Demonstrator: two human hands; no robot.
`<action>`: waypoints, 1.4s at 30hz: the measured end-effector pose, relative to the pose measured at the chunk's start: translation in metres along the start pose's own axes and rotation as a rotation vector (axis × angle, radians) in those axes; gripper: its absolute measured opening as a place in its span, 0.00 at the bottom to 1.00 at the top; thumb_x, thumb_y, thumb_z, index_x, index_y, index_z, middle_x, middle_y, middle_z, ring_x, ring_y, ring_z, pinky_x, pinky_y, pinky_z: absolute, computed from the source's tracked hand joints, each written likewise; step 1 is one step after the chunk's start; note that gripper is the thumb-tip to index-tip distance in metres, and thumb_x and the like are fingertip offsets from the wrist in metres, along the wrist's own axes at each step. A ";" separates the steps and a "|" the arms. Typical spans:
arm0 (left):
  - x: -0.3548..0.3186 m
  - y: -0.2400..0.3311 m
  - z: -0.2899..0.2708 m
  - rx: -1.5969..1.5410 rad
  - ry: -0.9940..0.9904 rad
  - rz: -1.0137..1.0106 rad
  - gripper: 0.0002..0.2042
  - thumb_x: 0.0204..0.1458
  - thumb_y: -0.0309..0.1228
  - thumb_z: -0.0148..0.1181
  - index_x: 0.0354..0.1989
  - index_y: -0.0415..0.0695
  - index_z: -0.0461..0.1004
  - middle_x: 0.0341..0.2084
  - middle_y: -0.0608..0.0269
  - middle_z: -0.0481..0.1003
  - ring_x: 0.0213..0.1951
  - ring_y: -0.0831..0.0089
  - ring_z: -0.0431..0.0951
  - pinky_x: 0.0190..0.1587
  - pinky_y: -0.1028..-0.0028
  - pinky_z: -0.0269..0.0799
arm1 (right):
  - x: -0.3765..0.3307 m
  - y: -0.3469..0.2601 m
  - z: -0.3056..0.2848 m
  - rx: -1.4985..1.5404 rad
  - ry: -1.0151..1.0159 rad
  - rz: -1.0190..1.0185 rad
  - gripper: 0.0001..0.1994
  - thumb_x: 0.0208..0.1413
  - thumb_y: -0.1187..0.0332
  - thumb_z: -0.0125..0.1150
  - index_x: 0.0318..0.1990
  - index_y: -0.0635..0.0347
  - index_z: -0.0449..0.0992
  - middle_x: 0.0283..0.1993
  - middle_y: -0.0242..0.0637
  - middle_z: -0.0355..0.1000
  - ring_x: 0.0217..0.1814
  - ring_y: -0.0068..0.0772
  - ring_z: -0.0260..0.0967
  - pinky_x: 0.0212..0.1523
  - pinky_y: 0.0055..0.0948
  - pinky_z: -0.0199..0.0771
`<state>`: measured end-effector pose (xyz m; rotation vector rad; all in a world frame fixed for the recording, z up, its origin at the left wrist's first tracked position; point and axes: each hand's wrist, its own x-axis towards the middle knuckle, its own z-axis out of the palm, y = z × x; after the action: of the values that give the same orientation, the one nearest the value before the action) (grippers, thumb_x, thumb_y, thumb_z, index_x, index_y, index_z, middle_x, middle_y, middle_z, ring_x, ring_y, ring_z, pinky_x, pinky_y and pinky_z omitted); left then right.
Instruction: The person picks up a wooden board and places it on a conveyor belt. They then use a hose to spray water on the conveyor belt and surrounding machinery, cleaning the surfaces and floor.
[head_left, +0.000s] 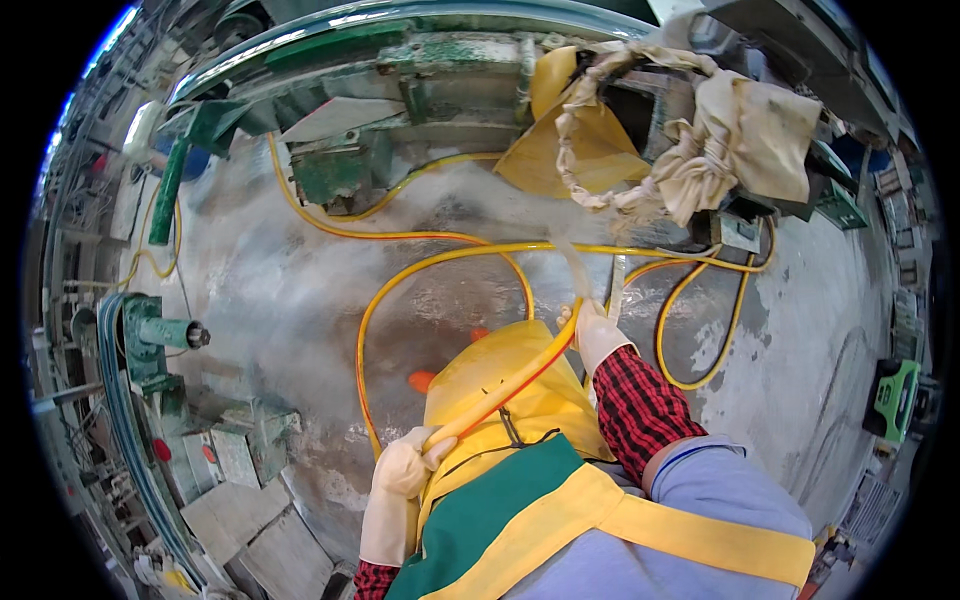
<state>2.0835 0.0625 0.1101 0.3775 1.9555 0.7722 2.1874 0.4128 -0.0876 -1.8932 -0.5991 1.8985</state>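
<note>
My left hand, in a cream rubber glove, is closed around a yellow hose with a red stripe, low at my waist. The hose crosses in front of my yellow apron up to my right hand. That hand, gloved the same way, grips the hose near its front end. A pale, blurred streak reaches forward from there; it looks like water. Behind my left hand the hose loops out to the left, then runs across the floor to the right. The right fingers are partly hidden by the hose.
Wet concrete floor carries more hose loops. Ahead stands a green machine frame with a knotted cream cloth and a yellow sheet hanging on it. A green machine part juts in at left; a green case is at right.
</note>
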 end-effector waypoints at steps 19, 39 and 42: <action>0.050 0.020 0.013 0.263 -0.150 -0.010 0.24 0.56 0.51 0.57 0.50 0.43 0.74 0.38 0.43 0.77 0.43 0.47 0.76 0.44 0.61 0.71 | -0.004 -0.081 0.000 0.241 -0.026 0.075 0.16 0.67 0.57 0.38 0.39 0.60 0.66 0.24 0.36 0.68 0.15 0.26 0.59 0.15 0.22 0.66; 0.035 0.000 0.019 0.291 -0.061 -0.027 0.25 0.56 0.55 0.55 0.49 0.45 0.76 0.41 0.51 0.78 0.45 0.54 0.77 0.47 0.64 0.70 | 0.013 -0.053 -0.008 0.067 0.024 0.113 0.11 0.66 0.59 0.39 0.43 0.54 0.66 0.23 0.39 0.68 0.12 0.25 0.56 0.12 0.25 0.63; 0.021 0.005 0.014 0.176 -0.055 -0.100 0.22 0.56 0.52 0.57 0.48 0.45 0.77 0.40 0.52 0.78 0.43 0.57 0.78 0.46 0.66 0.70 | 0.015 -0.033 0.003 -0.031 -0.015 0.041 0.13 0.66 0.59 0.39 0.44 0.57 0.66 0.23 0.41 0.69 0.11 0.24 0.56 0.12 0.26 0.65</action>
<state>2.0847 0.0831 0.0946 0.3981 1.9804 0.5225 2.1830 0.4484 -0.0822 -1.9262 -0.6023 1.9407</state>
